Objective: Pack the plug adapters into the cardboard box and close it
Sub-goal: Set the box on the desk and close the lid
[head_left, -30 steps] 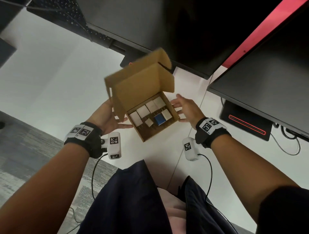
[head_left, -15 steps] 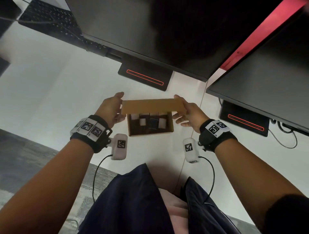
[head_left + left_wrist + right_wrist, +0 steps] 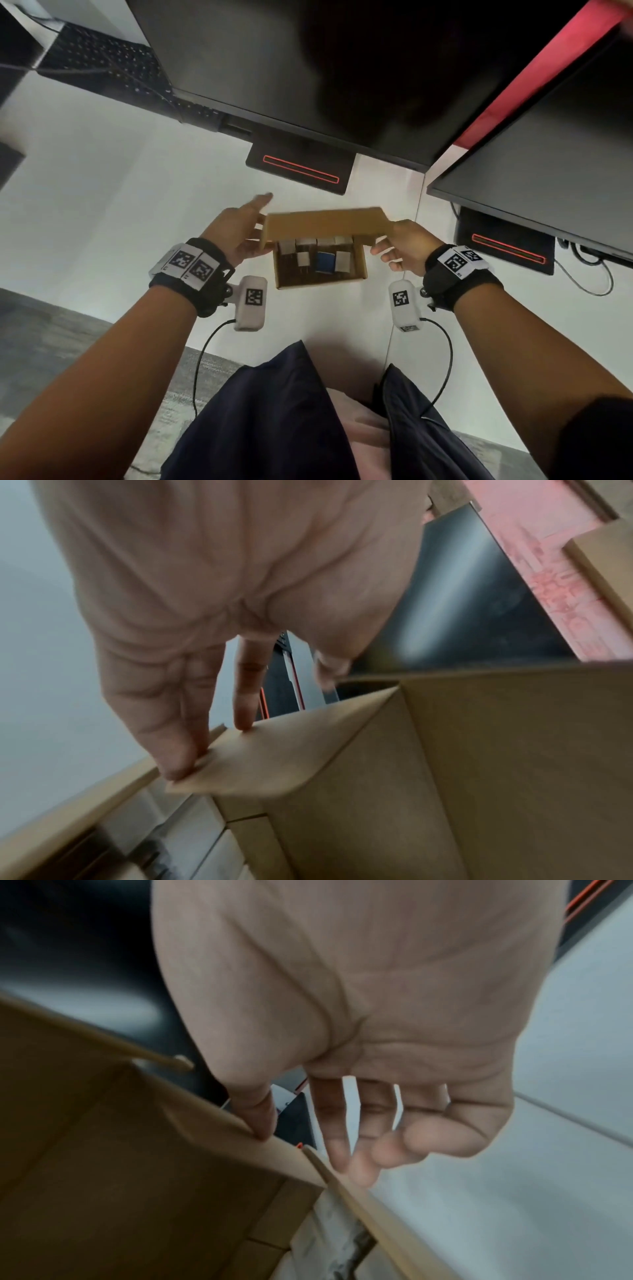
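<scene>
Cardboard like this small brown cardboard box [image 3: 320, 270], centre frame with white and blue plug adapters [image 3: 324, 262] inside, feels light and bendy, so I'd keep my left hand [image 3: 236, 233] and right hand [image 3: 402, 246] straight-fingered at the lid [image 3: 325, 224] side flaps.

The scene was evenly and softly lit from above, and the white desk [image 3: 102, 205] was rendered bright. Soft shadows were cast near the box [image 3: 322, 277]. Strong bending was seen at the head view's edges. Both wrist views were smeared by motion blur and washed out.
</scene>
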Available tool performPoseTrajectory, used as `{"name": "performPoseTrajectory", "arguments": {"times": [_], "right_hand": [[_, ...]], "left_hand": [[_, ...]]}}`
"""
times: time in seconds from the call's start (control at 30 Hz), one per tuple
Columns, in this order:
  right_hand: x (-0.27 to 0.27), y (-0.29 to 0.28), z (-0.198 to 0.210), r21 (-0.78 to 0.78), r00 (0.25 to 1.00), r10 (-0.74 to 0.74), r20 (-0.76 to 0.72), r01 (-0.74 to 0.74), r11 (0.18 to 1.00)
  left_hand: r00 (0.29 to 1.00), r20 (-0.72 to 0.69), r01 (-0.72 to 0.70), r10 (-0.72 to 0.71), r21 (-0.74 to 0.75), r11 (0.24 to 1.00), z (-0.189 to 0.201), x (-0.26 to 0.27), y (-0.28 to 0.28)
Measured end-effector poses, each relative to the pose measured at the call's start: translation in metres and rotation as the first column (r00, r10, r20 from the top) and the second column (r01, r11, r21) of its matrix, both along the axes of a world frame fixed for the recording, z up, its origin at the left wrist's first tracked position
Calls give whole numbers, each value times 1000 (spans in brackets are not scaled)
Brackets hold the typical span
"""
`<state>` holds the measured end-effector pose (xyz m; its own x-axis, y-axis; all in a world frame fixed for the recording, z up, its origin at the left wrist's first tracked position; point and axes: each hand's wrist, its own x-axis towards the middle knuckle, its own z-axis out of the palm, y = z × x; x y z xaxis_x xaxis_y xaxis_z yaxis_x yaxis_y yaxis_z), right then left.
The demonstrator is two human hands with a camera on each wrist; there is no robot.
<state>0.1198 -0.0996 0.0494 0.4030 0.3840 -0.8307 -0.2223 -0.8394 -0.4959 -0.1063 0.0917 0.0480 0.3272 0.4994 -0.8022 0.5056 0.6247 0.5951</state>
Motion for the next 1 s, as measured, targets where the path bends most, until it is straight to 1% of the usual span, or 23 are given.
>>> {"name": "performPoseTrajectory", "arguments": {"times": [0.07,0.13,0.2,0.23,0.27,0.3,0.37,0.47,0.5,0.63,0.73,0.83,0.9,1.0], "right_hand": [[0,-4,-5,23,1000,10,28,-10,1000],[-2,-6,-10,28,998,23,57,-24,999],[-7,-8,-15,14,998,36,58,-37,999],[-11,-9,-17,4,998,34,58,-34,999],[-15,-11,-19,-5,998,24,59,-23,1000],[-18,-13,-22,-16,998,13,67,-12,1000],[-22,-19,-28,-37,996,31,89,-28,999],[-28,-34,-36,-57,991,108,81,-103,993],[-30,-38,-39,-49,992,101,73,-98,994],[-27,-48,-46,0,996,-6,84,6,1000],[-22,-56,-45,12,999,-21,33,20,1000],[-15,-66,-46,50,999,-2,-33,3,999],[-11,-72,-47,68,998,-15,-67,20,998],[-9,-79,-49,102,992,-50,-117,62,993]], "left_hand": [[994,-23,112,-111,88,990,-7,-1,-5],[967,-126,243,-222,184,953,-17,0,-11],[906,-267,403,-330,297,866,-27,1,-19],[882,-314,451,-353,342,824,-31,0,-23],[874,-329,468,-358,371,802,-34,-1,-27],[876,-327,466,-355,384,797,-38,-2,-30],[879,-334,455,-340,375,808,-43,-4,-33],[874,-359,449,-328,336,828,-42,1,-36],[873,-352,448,-336,312,838,-41,4,-37],[889,-321,397,-326,189,898,-40,14,-45],[897,-317,371,-307,164,914,-42,17,-52],[883,-343,406,-320,217,888,-43,23,-58],[870,-363,435,-333,251,865,-43,28,-63],[824,-384,531,-417,264,805,-46,34,-70]]}}
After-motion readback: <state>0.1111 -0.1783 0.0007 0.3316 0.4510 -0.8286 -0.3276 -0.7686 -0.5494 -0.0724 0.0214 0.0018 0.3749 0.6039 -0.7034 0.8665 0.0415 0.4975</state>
